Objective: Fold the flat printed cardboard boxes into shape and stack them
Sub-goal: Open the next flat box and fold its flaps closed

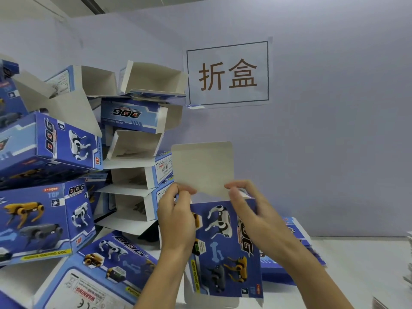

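I hold a blue printed cardboard box (225, 248) with robot dog pictures upright in front of me. Its plain top flap (202, 166) stands up above the box. My left hand (176, 217) grips the box's upper left corner, thumb and fingers pinching the flap's lower left edge. My right hand (247, 206) pinches the flap's lower right corner, its fingers curled over the box's upper right. A tall pile of folded boxes (66, 152), most with open ends, fills the left side.
A low stack of flat blue boxes (298, 253) lies on the white table (356, 264) behind my right arm. A paper sign (227, 73) hangs on the wall. More stacked sheets (408, 264) show at the right edge.
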Tool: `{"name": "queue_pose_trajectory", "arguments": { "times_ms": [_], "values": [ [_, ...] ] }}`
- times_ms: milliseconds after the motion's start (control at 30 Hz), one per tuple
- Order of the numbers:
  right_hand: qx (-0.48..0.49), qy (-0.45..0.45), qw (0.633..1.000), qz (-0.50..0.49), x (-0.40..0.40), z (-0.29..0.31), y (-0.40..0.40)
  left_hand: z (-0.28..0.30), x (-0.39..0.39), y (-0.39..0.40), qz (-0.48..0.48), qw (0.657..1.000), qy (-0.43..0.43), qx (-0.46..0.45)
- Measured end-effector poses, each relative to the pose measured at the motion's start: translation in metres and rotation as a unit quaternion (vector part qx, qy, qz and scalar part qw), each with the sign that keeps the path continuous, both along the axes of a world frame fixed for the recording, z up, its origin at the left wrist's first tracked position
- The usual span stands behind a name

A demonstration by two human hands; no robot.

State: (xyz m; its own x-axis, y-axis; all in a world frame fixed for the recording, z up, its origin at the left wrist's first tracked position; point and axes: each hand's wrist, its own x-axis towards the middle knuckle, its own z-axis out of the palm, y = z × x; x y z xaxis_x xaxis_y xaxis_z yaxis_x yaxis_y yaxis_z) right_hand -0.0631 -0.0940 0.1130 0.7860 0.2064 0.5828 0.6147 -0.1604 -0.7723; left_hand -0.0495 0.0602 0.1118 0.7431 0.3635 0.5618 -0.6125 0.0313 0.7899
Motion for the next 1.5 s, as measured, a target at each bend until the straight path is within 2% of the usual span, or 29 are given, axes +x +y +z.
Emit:
{"name": "queue_pose_trajectory", "arguments": {
  "times_ms": [267,367,500,700,1000,1067,1133,1200,1267,1367,1500],
  "values": [
    [0.17,0.072,0.981,-0.064,0.007,-0.005,0.006,0.002,-0.003,0.001,-0.107,0.994,0.033,-0.012],
    [0.154,0.089,0.983,-0.042,0.01,-0.003,0.001,0.004,-0.002,-0.001,-0.116,0.992,0.044,-0.016],
    [0.126,0.101,0.987,0.001,0.009,-0.001,0.001,0.004,0.0,0.002,-0.074,0.996,0.035,-0.033],
    [0.188,0.029,0.982,-0.021,0.004,-0.001,0.004,0.002,-0.002,-0.003,-0.029,0.999,-0.01,-0.04],
    [0.217,0.046,0.975,-0.003,0.002,-0.002,0.003,0.003,-0.004,-0.007,-0.045,0.997,-0.052,-0.03],
    [0.239,0.051,0.969,0.046,0.004,-0.004,0.001,0.004,-0.004,-0.007,-0.038,0.997,-0.055,-0.029],
    [0.281,0.071,0.947,0.139,0.004,-0.005,-0.003,0.004,-0.004,-0.005,-0.029,0.997,-0.06,-0.034],
    [0.28,0.076,0.936,0.197,0.004,-0.006,-0.005,0.003,-0.004,-0.002,-0.046,0.996,-0.057,-0.046],
    [0.249,0.077,0.949,0.178,0.004,-0.007,-0.002,0.002,-0.003,0.001,-0.064,0.995,-0.064,-0.05],
    [0.23,0.051,0.968,0.092,0.008,-0.008,0.001,0.002,-0.001,0.002,-0.056,0.994,-0.085,-0.038],
    [0.229,0.035,0.969,0.082,0.009,-0.009,0.001,-0.003,0.003,0.004,-0.102,0.988,-0.099,-0.065]
  ]
}}
